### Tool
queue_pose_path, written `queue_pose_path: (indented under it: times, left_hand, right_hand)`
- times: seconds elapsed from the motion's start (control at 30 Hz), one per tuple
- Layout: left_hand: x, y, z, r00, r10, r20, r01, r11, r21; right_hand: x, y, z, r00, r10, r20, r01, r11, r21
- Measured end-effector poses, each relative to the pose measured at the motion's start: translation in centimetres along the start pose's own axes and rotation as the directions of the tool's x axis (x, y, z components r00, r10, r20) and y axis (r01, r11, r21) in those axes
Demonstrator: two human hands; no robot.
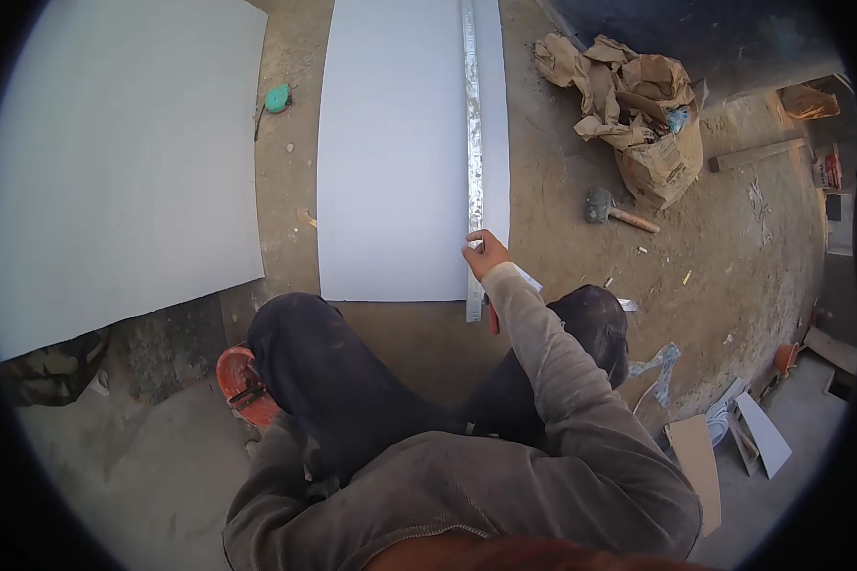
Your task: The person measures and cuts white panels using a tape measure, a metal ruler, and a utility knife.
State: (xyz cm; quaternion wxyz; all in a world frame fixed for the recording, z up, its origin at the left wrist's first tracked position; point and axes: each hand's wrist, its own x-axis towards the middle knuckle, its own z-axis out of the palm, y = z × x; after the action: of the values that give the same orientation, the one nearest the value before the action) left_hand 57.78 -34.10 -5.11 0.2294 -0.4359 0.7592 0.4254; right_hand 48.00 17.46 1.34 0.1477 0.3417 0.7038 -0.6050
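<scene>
A long metal straightedge [474, 143] lies lengthwise along the right part of a white board [390, 162]. My right hand [487, 253] has its fingers curled round the near part of this straightedge. Just below that hand, a red object [493, 319] shows beside the straightedge's end; I cannot make out its kind. My left arm hangs down by my left knee, and the hand itself is hidden. Close to that arm sits an orange-red round container [246, 385] with a dark tool in it.
A larger white panel [124, 162] stands at the left. A green tape measure [277, 98] lies between panel and board. To the right are a mallet [619, 211], a crumpled paper sack [662, 162], a wooden strip [757, 155] and board offcuts [764, 436].
</scene>
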Motion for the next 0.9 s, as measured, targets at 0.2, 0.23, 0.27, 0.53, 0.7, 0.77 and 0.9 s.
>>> queue_pose_path:
  times: [0.2, 0.23, 0.27, 0.53, 0.7, 0.77, 0.9]
  left_hand:
    - [-10.1, -7.4, 0.2, 0.991, -0.122, -0.047, 0.121, 0.993, -0.010]
    - [-12.1, -8.4, -0.2, 0.987, -0.151, -0.062, 0.152, 0.988, -0.003]
    - [-13.6, -8.8, -0.6, 0.984, -0.163, -0.069, 0.164, 0.986, 0.007]
    - [-21.9, -6.7, -2.9, 0.985, -0.097, -0.140, 0.092, 0.995, -0.040]
    - [-23.0, 1.8, -7.0, 0.965, 0.222, -0.139, -0.240, 0.963, -0.124]
    - [-22.9, 6.9, -9.7, 0.905, 0.412, -0.108, -0.424, 0.896, -0.129]
    - [-24.8, 20.8, -7.8, 0.738, 0.524, -0.426, -0.565, 0.824, 0.035]
  right_hand:
    - [-1.0, 3.2, 1.4, 0.815, 0.054, 0.578, 0.281, 0.834, -0.475]
    - [-1.9, 3.3, 1.7, 0.788, -0.015, 0.616, 0.336, 0.849, -0.408]
    - [-2.7, 3.4, 2.1, 0.764, -0.090, 0.640, 0.380, 0.863, -0.333]
    - [-5.6, 3.7, 4.0, 0.636, -0.174, 0.752, 0.537, 0.799, -0.269]
    - [-2.5, 2.5, 2.5, 0.681, -0.213, 0.700, 0.514, 0.821, -0.250]
    - [1.5, 1.1, -1.0, 0.804, -0.354, 0.477, 0.449, 0.888, -0.098]
    - [6.3, -1.4, -11.0, 0.991, -0.071, 0.115, -0.050, 0.597, 0.801]
